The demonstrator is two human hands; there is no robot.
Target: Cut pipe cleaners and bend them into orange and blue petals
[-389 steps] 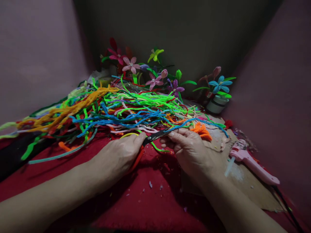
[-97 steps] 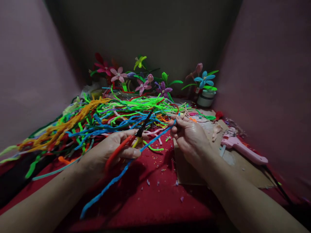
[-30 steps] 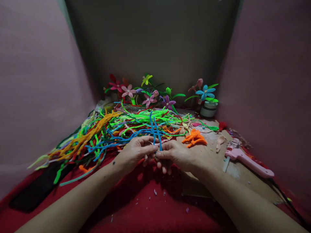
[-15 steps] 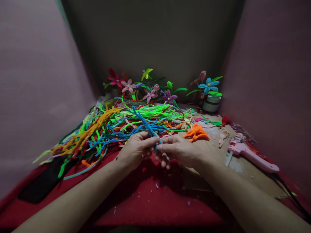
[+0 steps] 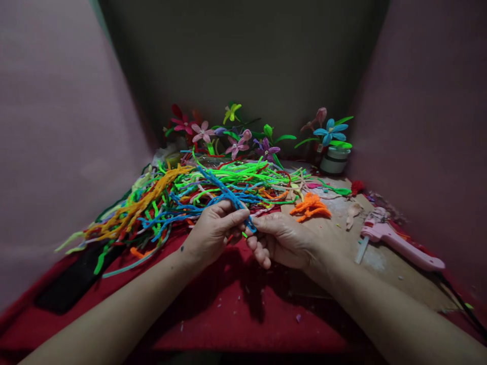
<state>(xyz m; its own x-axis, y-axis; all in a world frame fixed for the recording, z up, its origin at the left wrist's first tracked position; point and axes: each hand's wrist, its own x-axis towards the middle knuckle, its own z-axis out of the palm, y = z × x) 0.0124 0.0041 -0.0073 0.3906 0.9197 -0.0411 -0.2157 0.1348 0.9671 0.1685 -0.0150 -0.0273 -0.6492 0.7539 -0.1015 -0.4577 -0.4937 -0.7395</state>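
My left hand [image 5: 215, 230] and my right hand [image 5: 281, 241] meet over the red cloth [image 5: 228, 314], fingertips touching. Both pinch the same bundle of blue pipe cleaners [image 5: 228, 195], folded at the bottom between my thumbs, its free ends leaning up and to the left. Just behind my hands lies a big heap of loose pipe cleaners [image 5: 171, 195] in green, blue, orange and red.
Orange folded pipe-cleaner pieces [image 5: 310, 205] lie on a cardboard sheet [image 5: 376, 263] at right, beside a pink glue gun [image 5: 395, 243]. Finished pipe-cleaner flowers [image 5: 232, 137] stand at the back; a small white pot [image 5: 334, 161] holds a blue flower. Pink walls close in left and right.
The scissors seen earlier are out of my left hand. Over the last second the blue bundle has tilted from upright to leaning left while both hands keep pinching its base.
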